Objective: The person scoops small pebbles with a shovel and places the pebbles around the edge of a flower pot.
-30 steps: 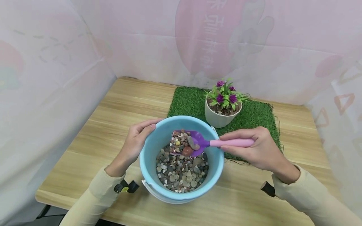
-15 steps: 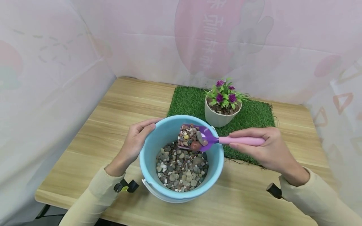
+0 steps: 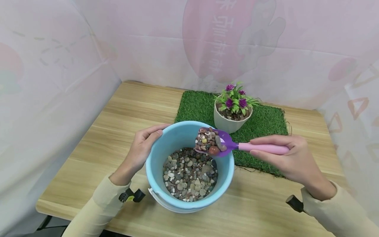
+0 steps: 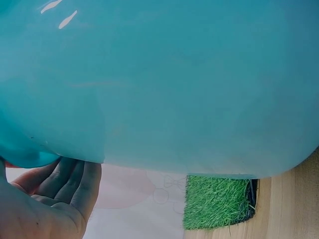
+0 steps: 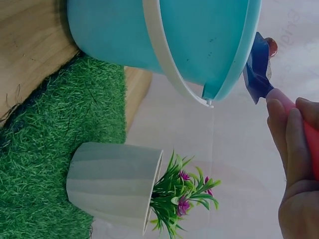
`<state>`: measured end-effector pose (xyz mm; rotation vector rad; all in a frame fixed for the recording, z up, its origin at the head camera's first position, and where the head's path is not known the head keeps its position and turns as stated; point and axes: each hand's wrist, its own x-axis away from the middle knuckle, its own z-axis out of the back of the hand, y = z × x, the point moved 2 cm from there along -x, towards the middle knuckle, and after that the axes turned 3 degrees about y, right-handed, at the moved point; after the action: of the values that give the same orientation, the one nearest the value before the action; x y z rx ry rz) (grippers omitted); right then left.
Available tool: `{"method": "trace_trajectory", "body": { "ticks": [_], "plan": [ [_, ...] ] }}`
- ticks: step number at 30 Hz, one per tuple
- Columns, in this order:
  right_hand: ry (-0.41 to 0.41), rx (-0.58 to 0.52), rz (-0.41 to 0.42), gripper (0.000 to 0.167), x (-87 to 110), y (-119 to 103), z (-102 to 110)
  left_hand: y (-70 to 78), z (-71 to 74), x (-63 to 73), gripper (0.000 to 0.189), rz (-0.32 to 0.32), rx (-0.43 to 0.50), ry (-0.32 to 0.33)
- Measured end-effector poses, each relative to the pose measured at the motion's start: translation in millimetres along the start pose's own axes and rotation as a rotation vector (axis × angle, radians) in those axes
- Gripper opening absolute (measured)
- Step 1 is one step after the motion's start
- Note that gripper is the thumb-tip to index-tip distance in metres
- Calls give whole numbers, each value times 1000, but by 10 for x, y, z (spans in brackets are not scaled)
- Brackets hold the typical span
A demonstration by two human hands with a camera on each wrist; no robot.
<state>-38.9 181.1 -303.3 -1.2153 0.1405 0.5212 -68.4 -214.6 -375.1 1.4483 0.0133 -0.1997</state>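
Faintly, "Brig" lettering [image 5: 293, 22] marks the backdrop [image 5: 229, 137] beyond the purple shovel [image 5: 257, 72].

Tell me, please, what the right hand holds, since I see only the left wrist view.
Observer: The right hand grips a scoop.
Operator: Thank you; could you say what the scoop carries?
Observer: A heap of small stones.
Operator: I see a corner of a green mat; would you tell me what stands on it?
Observer: A potted plant with purple flowers.
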Motion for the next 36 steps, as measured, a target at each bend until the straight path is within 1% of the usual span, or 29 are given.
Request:
{"method": "trace_trajectory", "body": {
  "ticks": [7,9,10,17,20,22,24,28,32,36],
  "plan": [
    [54,131,49,36,62,21,103,-9,3,-2,38,2,1,6],
    [72,160,47,37,80,22,135,-9,3,-4,38,0,4,6],
    [77,156,44,37,88,19,151,-9,4,-4,38,-2,4,6],
    [110,226,-59,37,175,-17,265,-7,1,0,37,-7,1,5],
    [115,223,-83,36,217,-9,319,-4,0,1,38,-6,-1,6],
    [129,227,-87,35,244,2,360,-1,-1,-2,38,-8,0,5],
    [146,233,-110,35,271,14,401,2,-4,-6,38,-12,2,4],
    [177,216,-124,35,323,51,475,1,-4,-10,37,-17,3,5],
    [205,210,-117,34,367,101,525,-2,2,-6,37,-13,-1,6],
    [225,174,-99,33,405,167,562,-7,10,0,38,-9,-3,3]
  ]
}}
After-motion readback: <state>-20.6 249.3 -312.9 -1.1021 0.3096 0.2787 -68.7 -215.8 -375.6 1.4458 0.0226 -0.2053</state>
